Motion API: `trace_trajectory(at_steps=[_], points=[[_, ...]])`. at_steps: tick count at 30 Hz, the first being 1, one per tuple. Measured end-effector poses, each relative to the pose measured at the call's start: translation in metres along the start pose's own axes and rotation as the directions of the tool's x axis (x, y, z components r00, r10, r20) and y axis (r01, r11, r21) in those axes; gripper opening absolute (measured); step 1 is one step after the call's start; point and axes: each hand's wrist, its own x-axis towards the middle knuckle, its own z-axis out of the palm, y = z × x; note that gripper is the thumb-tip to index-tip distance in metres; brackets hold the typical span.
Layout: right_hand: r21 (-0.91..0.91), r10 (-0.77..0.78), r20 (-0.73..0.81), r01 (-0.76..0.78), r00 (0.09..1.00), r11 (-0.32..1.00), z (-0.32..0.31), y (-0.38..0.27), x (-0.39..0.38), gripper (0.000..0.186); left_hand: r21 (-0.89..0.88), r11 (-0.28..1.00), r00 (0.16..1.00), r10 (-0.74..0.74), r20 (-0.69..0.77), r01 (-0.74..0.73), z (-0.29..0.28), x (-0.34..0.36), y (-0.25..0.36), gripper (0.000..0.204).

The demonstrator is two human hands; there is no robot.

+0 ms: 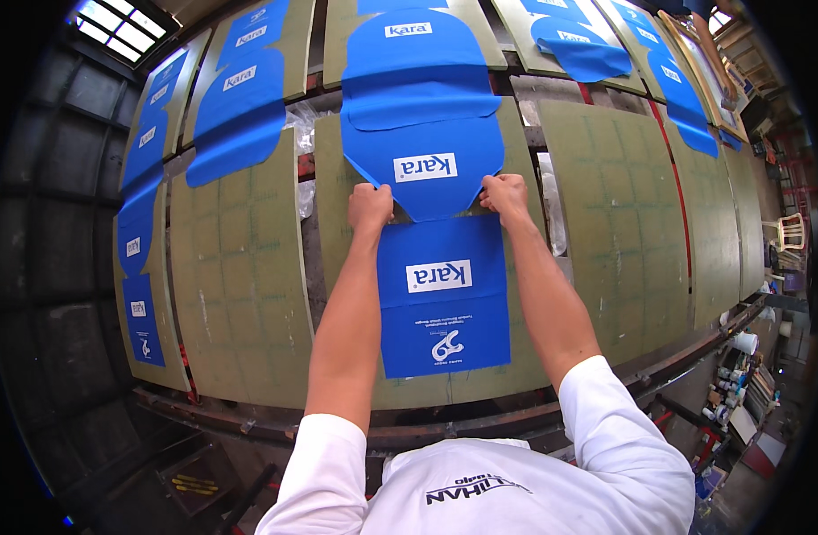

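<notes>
In front of me is a blue printed fabric piece (373, 143) with a white label, its near corners drawn up off the board. My left hand (371, 204) is closed on its left near corner, and my right hand (504, 194) pinches the right one. Between the hands, the near edge sags toward the board. Just nearer to me lies a flat blue rectangular fabric panel (398, 325) with white print. Beyond my hands, part of the held piece is folded or overlapped in a wavy ridge. All of this rests on a greenish board (338, 259).
More boards stand in rows at left (235, 294) and right (614, 241), with dark gaps between. Several carry similar blue fabric pieces (239, 116). At the far right, another person's arm (712, 53) reaches by a wooden frame. A metal rail (409, 435) runs along the near edge.
</notes>
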Motion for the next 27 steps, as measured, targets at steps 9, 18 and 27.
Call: trace_trajectory(at_steps=[9,18,27], points=[[0.670,-0.005,0.108,-0.069,0.994,0.739,-0.009,-0.025,0.008,0.015,-0.894,0.447,0.989,0.142,0.035,-0.032,-0.025,-0.022,0.074,0.022],[0.876,-0.413,0.088,0.127,0.907,0.466,-0.077,-0.132,-0.094,0.014,-0.951,0.202,0.909,0.393,-0.142,-0.236,-0.115,-0.123,0.161,0.018],[0.793,-0.446,-0.454,0.578,0.771,0.192,-0.169,-0.003,-0.377,0.017,-0.918,0.167,0.724,0.671,-0.162,-0.360,-0.131,-0.332,0.067,0.021]])
